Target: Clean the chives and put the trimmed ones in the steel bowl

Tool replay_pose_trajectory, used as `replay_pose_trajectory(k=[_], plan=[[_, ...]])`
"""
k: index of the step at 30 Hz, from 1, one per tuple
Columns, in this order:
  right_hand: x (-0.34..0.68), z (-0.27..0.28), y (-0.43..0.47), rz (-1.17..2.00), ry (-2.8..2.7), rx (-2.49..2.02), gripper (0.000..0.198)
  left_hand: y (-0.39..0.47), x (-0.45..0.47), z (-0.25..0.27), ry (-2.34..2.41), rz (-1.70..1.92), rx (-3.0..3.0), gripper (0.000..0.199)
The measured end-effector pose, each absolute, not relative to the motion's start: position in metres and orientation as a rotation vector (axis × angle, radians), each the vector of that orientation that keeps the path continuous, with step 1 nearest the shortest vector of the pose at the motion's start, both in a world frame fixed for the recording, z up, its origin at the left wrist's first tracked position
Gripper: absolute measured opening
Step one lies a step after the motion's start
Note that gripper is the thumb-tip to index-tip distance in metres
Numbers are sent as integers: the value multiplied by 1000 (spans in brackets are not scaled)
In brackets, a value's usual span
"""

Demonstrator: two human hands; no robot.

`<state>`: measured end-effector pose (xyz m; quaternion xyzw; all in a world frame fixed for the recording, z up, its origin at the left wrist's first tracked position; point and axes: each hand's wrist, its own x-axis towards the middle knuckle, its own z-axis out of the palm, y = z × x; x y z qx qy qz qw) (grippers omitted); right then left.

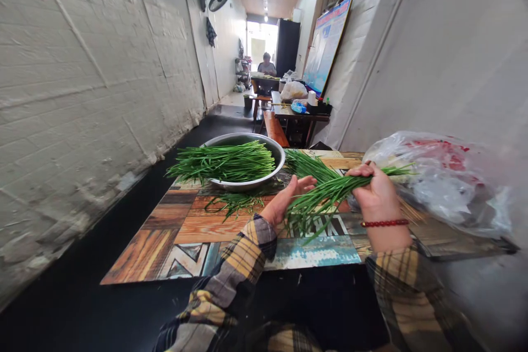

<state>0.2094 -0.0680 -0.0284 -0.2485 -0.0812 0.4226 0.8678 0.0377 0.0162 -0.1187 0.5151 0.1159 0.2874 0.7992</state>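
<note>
My right hand is closed around a bunch of garlic chives, holding it above the table with the leafy ends hanging to the left. Beside those leaves, my left hand is open, its fingers stretched out toward the bunch. A metal basin on the table holds a big heap of chives, whose leaves overhang its left rim. More chives lie on the table behind the held bunch. Loose scraps of leaves are scattered in front of the basin.
The wood-patterned table stands before me, with a clear plastic bag at its right end. Behind it are a wooden bench and another table with bags. A person sits far back. White walls flank both sides.
</note>
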Motion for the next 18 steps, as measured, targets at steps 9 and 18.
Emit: replay_pose_trajectory(k=[9,18], plan=[[227,-31,-65,845,-88,-537,35,-18,9,-132,261,261,982,84],[236,-45,-62,752,-128,-551,31,-16,-16,-144,531,531,1264,48]])
